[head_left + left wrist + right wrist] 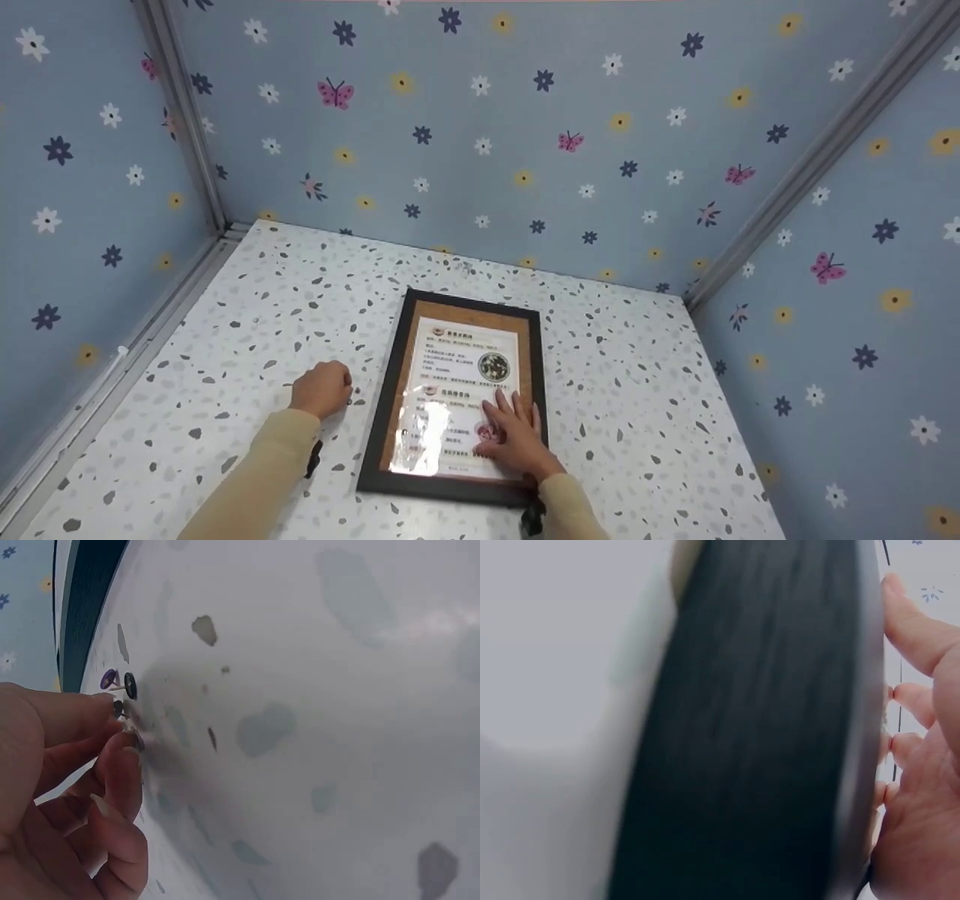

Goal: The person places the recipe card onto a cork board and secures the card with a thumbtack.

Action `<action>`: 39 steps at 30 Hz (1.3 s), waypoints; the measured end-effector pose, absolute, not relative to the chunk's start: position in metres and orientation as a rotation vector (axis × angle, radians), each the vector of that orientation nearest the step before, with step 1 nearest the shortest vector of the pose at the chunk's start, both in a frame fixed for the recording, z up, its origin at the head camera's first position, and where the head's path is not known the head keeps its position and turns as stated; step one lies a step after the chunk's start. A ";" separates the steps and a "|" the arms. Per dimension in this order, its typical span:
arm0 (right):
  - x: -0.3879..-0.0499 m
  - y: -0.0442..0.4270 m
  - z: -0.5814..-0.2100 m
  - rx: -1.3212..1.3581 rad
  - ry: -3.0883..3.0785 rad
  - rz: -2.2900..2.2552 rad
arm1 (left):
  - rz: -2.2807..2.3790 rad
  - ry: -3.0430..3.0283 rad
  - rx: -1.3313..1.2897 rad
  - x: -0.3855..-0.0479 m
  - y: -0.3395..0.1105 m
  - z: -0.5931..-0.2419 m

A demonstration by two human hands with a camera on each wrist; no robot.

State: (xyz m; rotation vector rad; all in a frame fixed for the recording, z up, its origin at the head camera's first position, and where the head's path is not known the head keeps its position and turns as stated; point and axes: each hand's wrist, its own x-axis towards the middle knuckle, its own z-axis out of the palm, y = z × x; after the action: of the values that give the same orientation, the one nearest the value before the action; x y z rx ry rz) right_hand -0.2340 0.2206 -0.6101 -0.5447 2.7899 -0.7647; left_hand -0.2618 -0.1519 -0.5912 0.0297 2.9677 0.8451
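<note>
A black-edged frame (397, 375) with a brown board lies on the speckled table, a printed sheet (457, 352) on it. My right hand (517, 439) rests on the sheet's lower right, fingers spread; the right wrist view shows it beside the dark frame edge (750, 720). Left of the frame, my left hand (321, 388) is curled low over the table. In the left wrist view, that hand (82, 787) pinches a small dark pin (118, 709) between thumb and fingertips. Just beyond are a purple disc (109, 679) and a black disc (130, 685), small and pin-like.
The white speckled table (637, 390) extends on both sides of the frame. Blue flowered panels (480, 112) stand behind and at both sides, joined by grey metal posts (817, 142). A thin white strip (97, 386) runs along the left edge.
</note>
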 end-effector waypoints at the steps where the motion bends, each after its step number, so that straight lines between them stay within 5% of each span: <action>1: -0.234 0.220 -0.610 -0.541 2.789 -0.765 | 0.818 2.965 0.035 -0.263 -0.150 -0.590; 24: -0.236 0.220 -0.612 -0.524 2.781 -0.796 | 0.880 2.875 0.009 -0.275 -0.151 -0.580; 39: -0.236 0.222 -0.612 -0.499 2.763 -0.813 | 1.358 2.772 0.125 -0.316 -0.118 -0.584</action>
State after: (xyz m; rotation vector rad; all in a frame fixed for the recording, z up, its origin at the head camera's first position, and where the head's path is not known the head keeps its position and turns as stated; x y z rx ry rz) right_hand -0.2359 0.2221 -0.6119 -0.4989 2.7628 -0.8127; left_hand -0.3155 -0.1176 -0.5841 0.1246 2.7717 1.3583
